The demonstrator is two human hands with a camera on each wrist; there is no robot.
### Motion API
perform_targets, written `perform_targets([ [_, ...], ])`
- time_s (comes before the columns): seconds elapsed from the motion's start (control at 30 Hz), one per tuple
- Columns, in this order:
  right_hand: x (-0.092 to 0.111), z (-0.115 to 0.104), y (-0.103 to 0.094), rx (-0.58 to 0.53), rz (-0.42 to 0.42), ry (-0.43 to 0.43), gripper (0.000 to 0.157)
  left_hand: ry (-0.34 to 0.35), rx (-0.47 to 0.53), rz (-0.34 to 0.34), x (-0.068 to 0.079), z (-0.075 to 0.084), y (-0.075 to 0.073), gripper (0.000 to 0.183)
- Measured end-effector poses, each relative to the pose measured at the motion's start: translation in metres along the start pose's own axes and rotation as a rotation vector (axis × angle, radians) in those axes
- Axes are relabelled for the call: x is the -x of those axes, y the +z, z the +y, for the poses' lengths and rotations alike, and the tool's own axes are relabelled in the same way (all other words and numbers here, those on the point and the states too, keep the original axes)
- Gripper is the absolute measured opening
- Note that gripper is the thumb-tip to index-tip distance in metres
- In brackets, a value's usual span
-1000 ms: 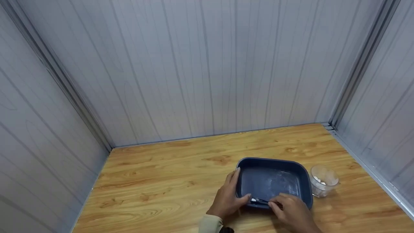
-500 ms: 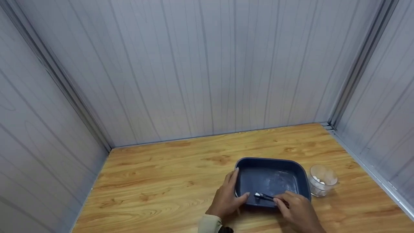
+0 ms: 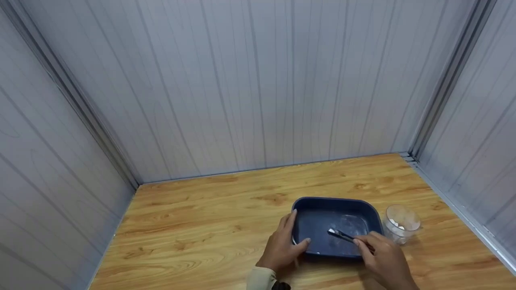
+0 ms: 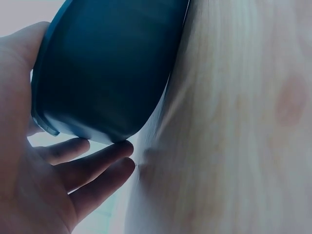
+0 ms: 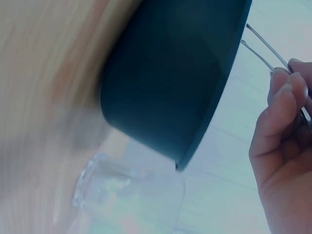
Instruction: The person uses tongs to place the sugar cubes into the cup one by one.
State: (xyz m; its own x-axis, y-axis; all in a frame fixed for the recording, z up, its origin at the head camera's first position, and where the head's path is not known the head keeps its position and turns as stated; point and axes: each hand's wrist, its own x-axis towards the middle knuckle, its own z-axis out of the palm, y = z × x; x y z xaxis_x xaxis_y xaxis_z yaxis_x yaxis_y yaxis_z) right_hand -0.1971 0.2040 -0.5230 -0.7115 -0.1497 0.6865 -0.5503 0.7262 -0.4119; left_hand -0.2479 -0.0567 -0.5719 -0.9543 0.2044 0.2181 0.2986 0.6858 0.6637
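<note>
My left hand [image 3: 281, 243] holds a dark blue rectangular basin [image 3: 338, 202] by its left end. In the left wrist view its thumb lies along the rim and its fingertips touch the outer wall of the basin [image 4: 107, 68]. Pinched in my right hand [image 3: 383, 257] is a pair of thin tweezers [image 3: 342, 235], reaching over the basin floor. A small white piece [image 3: 331, 230] sits at the tips. The right wrist view shows both prongs of the tweezers [image 5: 261, 43] pointing past the rim, their ends hidden behind the basin.
Close to the basin's right side stands a clear cup [image 3: 402, 223] with several white pieces inside. A tiny white speck [image 3: 317, 253] shows at the basin's near edge. Pale panel walls [image 3: 258, 88] enclose the wooden table [image 3: 193, 225] at the back and sides.
My right hand has moved right and the tweezers have risen from the basin's near edge toward its middle, with the white piece at the tips. The left hand stays on the basin.
</note>
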Motion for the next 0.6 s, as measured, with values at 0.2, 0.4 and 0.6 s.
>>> perform_targets([
  [0.2, -0.002, 0.007, -0.01, 0.035, 0.03, 0.028, 0.013, -0.007, -0.023, 0.02, 0.0, 0.0, 0.0, 0.084],
  [0.4, -0.002, 0.015, -0.018, 0.014, 0.102, -0.026, 0.016, -0.031, -0.042, 0.018, 0.0, 0.001, 0.001, 0.083],
  [0.6, -0.002, 0.023, -0.027, 0.041, 0.132, 0.011, 0.014, -0.04, -0.05, 0.023, -0.001, 0.001, 0.0, 0.081],
])
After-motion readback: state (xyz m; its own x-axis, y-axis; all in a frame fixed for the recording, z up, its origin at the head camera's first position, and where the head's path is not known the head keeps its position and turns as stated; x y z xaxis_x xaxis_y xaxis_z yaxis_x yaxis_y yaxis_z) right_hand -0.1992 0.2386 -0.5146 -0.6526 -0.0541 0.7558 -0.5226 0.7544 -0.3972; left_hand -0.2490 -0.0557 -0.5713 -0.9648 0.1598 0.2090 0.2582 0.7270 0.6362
